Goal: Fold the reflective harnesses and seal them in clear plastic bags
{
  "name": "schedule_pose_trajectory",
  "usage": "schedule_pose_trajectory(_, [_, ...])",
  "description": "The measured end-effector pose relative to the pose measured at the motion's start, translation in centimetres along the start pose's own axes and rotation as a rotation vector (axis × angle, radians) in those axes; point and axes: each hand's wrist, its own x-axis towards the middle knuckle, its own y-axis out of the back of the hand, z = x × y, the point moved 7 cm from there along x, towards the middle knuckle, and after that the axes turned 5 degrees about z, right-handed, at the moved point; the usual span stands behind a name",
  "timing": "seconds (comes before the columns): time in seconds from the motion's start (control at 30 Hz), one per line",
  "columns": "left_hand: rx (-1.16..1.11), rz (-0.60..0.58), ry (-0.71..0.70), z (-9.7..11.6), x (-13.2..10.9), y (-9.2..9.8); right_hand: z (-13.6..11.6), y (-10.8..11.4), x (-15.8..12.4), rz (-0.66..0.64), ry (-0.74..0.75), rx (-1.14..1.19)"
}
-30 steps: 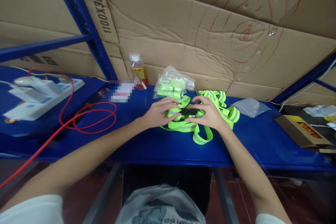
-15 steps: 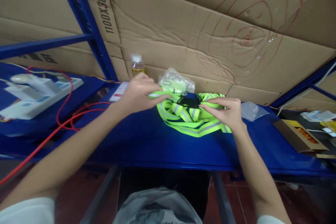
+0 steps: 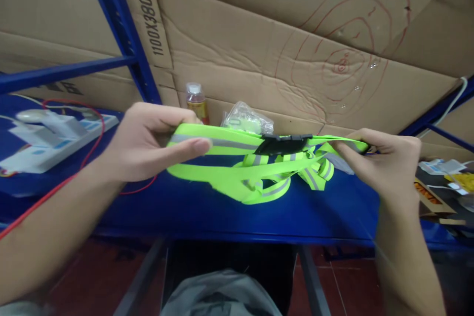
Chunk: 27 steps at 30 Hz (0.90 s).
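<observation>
A neon-green reflective strap harness (image 3: 229, 144) with grey stripes and a black plastic buckle (image 3: 282, 144) hangs stretched between my hands above the blue shelf (image 3: 259, 210). My left hand (image 3: 148, 140) pinches the strap's left end between thumb and fingers. My right hand (image 3: 385, 160) grips the right end. Loose loops of the harness dangle below the buckle.
Behind the harness stand a small bottle (image 3: 195, 101) and a clear bag of green straps (image 3: 246, 121) against the cardboard wall. White boxes (image 3: 44, 140) and a red cable (image 3: 85, 163) lie at left. An open cardboard box (image 3: 433, 200) sits at right. A grey bag (image 3: 222, 296) is below.
Both hands have lifted the harness off the shelf and moved apart, pulling the strap taut with the buckle in the middle.
</observation>
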Motion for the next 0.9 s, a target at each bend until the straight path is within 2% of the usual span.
schedule_pose_trajectory(0.07, [-0.185, -0.163, 0.132, -0.6, -0.3, -0.4, 0.0, -0.4, 0.1, -0.027, -0.017, -0.023])
schedule_pose_trajectory(0.1, [-0.235, -0.228, 0.148, -0.6, -0.4, -0.6, 0.1, -0.5, 0.3, -0.031, -0.036, -0.019])
schedule_pose_trajectory(0.13, [-0.225, -0.222, 0.133, -0.7, -0.3, -0.4, 0.3, -0.7, 0.4, -0.033, -0.067, 0.0])
schedule_pose_trajectory(0.2, [-0.119, -0.129, 0.054, -0.8, 0.3, 0.2, 1.0, -0.8, 0.5, -0.041, -0.139, 0.08])
schedule_pose_trajectory(0.3, [0.004, 0.125, -0.001, -1.2, 1.0, 1.5, 1.7, -1.0, 0.5, -0.125, -0.204, 0.225])
schedule_pose_trajectory(0.4, [0.062, 0.321, 0.028, -1.8, 1.2, 2.6, 2.2, -0.9, 0.3, -0.238, -0.179, 0.315])
schedule_pose_trajectory(0.5, [0.142, 0.44, 0.083, -2.5, 1.2, 3.4, 2.5, -1.5, -0.3, -0.395, -0.128, 0.37])
schedule_pose_trajectory(0.53, [0.155, 0.468, 0.104, -2.7, 1.1, 3.6, 2.8, -1.8, -0.5, -0.409, -0.132, 0.382])
schedule_pose_trajectory(0.6, [0.153, 0.478, 0.141, -3.2, 1.2, 3.6, 3.7, -2.1, -0.6, -0.305, -0.186, 0.394])
schedule_pose_trajectory(0.73, [0.063, 0.359, 0.16, -3.4, 2.1, 2.2, 5.2, -2.4, -0.4, 0.064, -0.285, 0.356])
schedule_pose_trajectory(0.8, [0.018, 0.33, 0.128, -2.9, 3.0, 1.7, 5.5, -2.8, 0.0, 0.14, -0.284, 0.297])
schedule_pose_trajectory(0.9, [-0.019, 0.324, 0.11, -2.3, 4.6, 1.5, 5.9, -3.5, 1.0, 0.168, -0.262, 0.203])
